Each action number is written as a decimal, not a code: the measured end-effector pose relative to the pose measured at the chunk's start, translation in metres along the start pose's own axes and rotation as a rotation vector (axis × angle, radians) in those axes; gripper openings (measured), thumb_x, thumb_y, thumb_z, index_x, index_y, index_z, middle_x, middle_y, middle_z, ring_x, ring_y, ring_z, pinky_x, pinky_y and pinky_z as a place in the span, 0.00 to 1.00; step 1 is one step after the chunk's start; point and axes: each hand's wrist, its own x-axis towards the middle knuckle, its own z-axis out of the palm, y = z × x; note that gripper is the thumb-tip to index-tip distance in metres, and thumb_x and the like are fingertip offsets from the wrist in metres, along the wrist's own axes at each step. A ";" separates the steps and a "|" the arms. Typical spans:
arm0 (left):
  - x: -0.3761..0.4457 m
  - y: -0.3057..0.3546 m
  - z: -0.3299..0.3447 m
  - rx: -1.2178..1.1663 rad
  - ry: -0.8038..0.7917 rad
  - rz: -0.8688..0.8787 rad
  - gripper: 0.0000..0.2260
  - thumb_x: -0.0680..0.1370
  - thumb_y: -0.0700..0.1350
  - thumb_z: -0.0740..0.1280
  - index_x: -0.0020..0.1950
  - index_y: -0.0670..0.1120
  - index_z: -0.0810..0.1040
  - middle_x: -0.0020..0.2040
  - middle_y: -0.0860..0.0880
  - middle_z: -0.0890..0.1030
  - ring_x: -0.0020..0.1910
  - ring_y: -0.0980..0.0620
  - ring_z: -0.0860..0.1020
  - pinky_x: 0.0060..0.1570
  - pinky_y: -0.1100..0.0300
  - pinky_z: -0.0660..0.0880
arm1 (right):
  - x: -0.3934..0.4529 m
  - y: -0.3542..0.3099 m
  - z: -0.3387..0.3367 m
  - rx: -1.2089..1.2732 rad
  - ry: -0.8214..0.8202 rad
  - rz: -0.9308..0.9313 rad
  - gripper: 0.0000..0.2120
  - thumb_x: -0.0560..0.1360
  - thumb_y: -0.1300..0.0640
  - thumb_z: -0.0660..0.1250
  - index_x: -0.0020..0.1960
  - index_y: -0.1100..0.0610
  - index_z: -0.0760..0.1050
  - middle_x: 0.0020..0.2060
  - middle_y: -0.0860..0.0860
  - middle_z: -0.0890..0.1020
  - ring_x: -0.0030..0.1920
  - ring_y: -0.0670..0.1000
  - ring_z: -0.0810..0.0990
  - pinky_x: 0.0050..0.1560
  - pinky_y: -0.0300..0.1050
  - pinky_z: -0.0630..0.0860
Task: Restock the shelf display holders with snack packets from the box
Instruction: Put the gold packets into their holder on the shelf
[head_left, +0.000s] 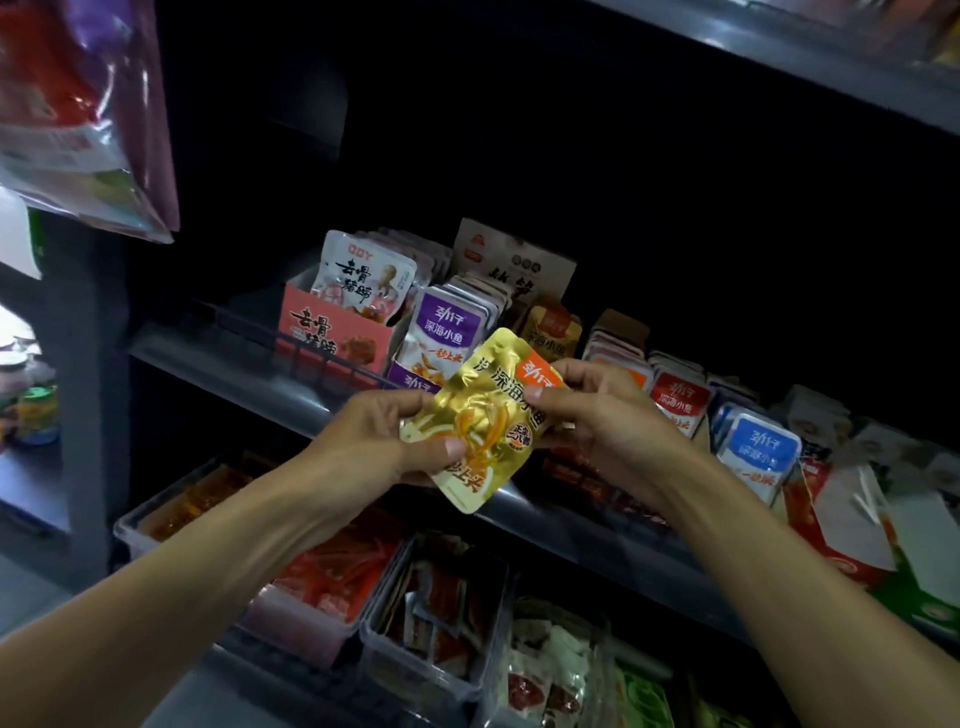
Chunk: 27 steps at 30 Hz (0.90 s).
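A: What are the hands doing?

B: Both grip one gold packet (480, 421), tilted, in front of the shelf edge (311, 400). The left hand (384, 441) pinches its lower left side, thumb on the front and fingers curled behind. The right hand (597, 415) pinches the upper right end by the orange label, thumb over the front, fingers wrapped round the back.

A: And what sits near them?

B: Just beyond the left hand stands a holder of purple packets (441, 332), and further left a pink box (332, 332) with white packets (363, 275) upright in it. Behind the right hand is an orange-topped row (553, 325); beyond its knuckles, to the right, come red-labelled packets (680, 402) and then blue-labelled ones (761, 452).

A: Anything below the forearms?

B: Clear trays (431, 670) on the lower shelf, holding red and orange packets. Up past the left arm, a big purple bag (88, 114) hangs at the top corner
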 end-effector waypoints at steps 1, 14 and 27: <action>0.002 0.002 0.002 -0.017 -0.024 0.003 0.07 0.74 0.34 0.70 0.51 0.41 0.81 0.47 0.44 0.86 0.46 0.48 0.85 0.43 0.61 0.81 | 0.001 0.000 -0.001 0.039 0.003 0.008 0.05 0.74 0.62 0.71 0.49 0.60 0.78 0.41 0.53 0.85 0.42 0.50 0.84 0.44 0.45 0.81; 0.034 0.007 0.028 -0.012 0.016 0.023 0.05 0.75 0.35 0.70 0.50 0.42 0.81 0.43 0.46 0.85 0.40 0.54 0.83 0.36 0.63 0.79 | 0.000 -0.030 -0.042 -0.249 0.037 -0.127 0.12 0.70 0.64 0.75 0.53 0.61 0.78 0.42 0.52 0.86 0.42 0.51 0.86 0.39 0.45 0.82; 0.044 0.005 0.033 1.033 0.164 0.361 0.13 0.78 0.53 0.67 0.61 0.52 0.78 0.58 0.55 0.77 0.61 0.57 0.72 0.59 0.61 0.68 | 0.072 -0.055 -0.073 -0.644 0.357 -0.183 0.12 0.72 0.49 0.75 0.51 0.50 0.76 0.48 0.46 0.80 0.49 0.48 0.79 0.52 0.44 0.77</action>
